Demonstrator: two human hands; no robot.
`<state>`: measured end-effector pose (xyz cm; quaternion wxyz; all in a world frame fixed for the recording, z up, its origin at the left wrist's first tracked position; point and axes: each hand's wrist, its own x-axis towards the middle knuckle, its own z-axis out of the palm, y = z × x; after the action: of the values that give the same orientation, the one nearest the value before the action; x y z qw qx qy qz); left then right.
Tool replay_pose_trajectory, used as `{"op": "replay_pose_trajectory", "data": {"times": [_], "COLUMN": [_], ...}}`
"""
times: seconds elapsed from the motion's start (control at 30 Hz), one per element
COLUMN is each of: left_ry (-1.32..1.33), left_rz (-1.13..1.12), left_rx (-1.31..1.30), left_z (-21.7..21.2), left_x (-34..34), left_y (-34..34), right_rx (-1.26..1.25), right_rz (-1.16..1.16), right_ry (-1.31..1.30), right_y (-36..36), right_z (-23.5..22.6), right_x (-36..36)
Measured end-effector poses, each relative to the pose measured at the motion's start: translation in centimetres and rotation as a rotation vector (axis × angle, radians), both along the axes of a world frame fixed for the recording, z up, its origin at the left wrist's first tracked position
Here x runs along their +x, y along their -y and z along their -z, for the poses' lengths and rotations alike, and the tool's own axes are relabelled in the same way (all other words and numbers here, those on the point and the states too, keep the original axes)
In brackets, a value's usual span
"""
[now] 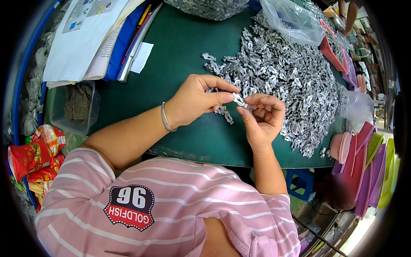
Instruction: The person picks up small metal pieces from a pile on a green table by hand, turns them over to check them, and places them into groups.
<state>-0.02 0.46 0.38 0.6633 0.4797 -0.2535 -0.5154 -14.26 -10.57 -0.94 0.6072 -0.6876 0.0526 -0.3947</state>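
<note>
Above the table's near part, a small silver looped metal piece (239, 100) is pinched between both my hands. My left hand (199, 98), with a metal bangle at its wrist, grips the upper end between thumb and forefinger. On the lower end close the thumb and fingertips of my right hand (264, 120). A few similar pieces lie under and beside my left hand, partly hidden by it. Just beyond and to the right of my hands spreads a large heap of the same grey metal pieces (295, 81).
The green table (171, 55) holds papers (81, 47), pens and a blue folder at left. A clear plastic tub (92, 111) with a brown lump stands near red packets (32, 156). Plastic bags (295, 21), a pink tray (333, 51) and coloured bins (364, 167) line the right. Another person's arm shows far right.
</note>
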Motion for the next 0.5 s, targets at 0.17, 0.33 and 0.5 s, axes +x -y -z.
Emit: {"op": "replay_pose_trajectory", "data": {"times": [0.17,0.33,0.5], "left_ry": [-0.218,-0.288,-0.440], "left_rz": [0.032,0.067,0.074], "left_rx": [-0.051,-0.060,-0.045], "left_z": [1.1,1.3,1.2], "left_x": [0.3,0.4,0.9], "left_y": [0.2,0.3,0.2], "right_rx": [-0.025,0.012,-0.111], "right_rz": [-0.044,-0.012,0.082], "right_ry": [0.043,0.027,-0.340], "right_y": [-0.2,-0.2,1.7], "right_z": [0.1,-0.2,-1.2], "right_x": [0.0,-0.1,-0.8]}}
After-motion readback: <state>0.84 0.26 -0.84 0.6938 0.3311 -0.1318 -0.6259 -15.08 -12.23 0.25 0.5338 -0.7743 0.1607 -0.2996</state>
